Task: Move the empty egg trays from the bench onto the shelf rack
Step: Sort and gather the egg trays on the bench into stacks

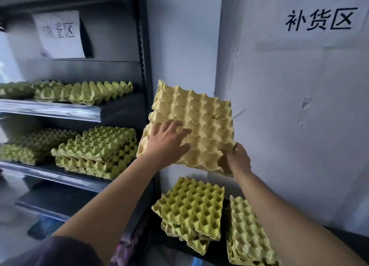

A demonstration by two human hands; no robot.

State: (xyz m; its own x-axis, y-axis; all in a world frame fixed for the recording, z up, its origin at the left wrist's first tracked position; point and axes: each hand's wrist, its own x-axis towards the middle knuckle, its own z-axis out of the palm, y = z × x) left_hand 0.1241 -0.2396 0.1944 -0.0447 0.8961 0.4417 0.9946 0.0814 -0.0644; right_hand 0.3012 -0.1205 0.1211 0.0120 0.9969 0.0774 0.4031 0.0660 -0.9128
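Observation:
A yellow egg tray point(201, 117) is held up in the air in front of the white wall, tilted towards me, just right of the shelf rack post point(144, 66). My left hand point(168, 140) lies flat on the tray's near left part, fingers spread. My right hand point(238, 159) grips its lower right corner. Below it, on the dark bench point(223, 253), lie two stacks of green-yellow egg trays: one point(189, 207) at the left and one point(247, 233) at the right. The rack's shelves hold more trays point(95, 143), point(83, 91).
The rack fills the left half, with metal shelf edges point(50, 109) and a paper sign point(60, 34) on its upper level. A white wall with a sign in black characters point(319, 20) stands behind the bench. The upper shelf has bare surface point(123, 105) right of its trays.

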